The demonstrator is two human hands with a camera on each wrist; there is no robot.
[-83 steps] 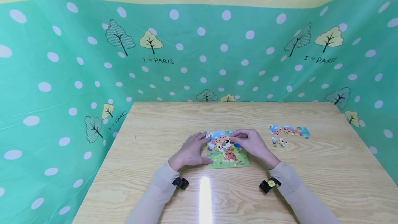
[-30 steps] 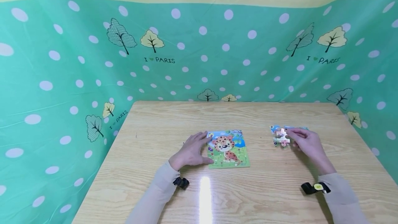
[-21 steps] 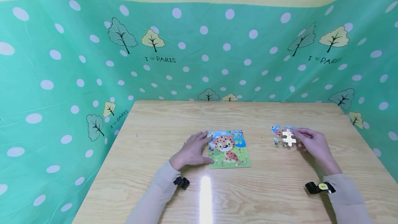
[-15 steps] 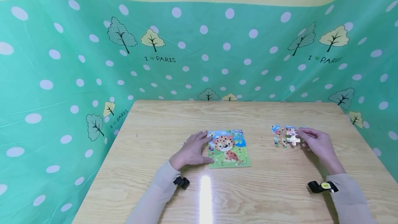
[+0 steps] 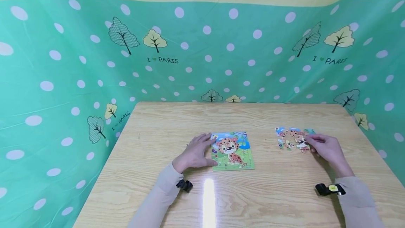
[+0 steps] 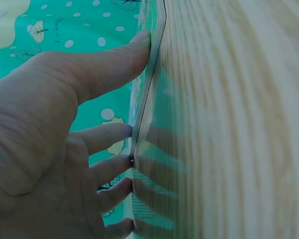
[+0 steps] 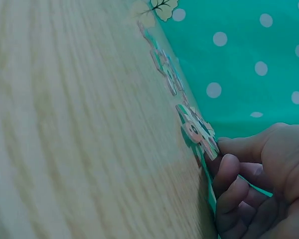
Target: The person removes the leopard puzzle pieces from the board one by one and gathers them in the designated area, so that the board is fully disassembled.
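The table [image 5: 164,126] lies bare between the puzzle board [image 5: 232,150] and the loose pieces [image 5: 292,137], a wide lane open from the near edge to the far one. Bare wood also runs behind both and along the whole left part. The left hand [image 5: 193,154] blocks the board's left edge, fingers against it. The right hand [image 5: 327,149] shuts off the pieces' right flank. The green curtain [image 5: 63,80] walls three sides.

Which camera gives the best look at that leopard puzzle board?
The head view: the green leopard puzzle board lies face-up, whole picture visible. The left wrist view shows only its thin edge against the fingers; the right wrist view misses it.
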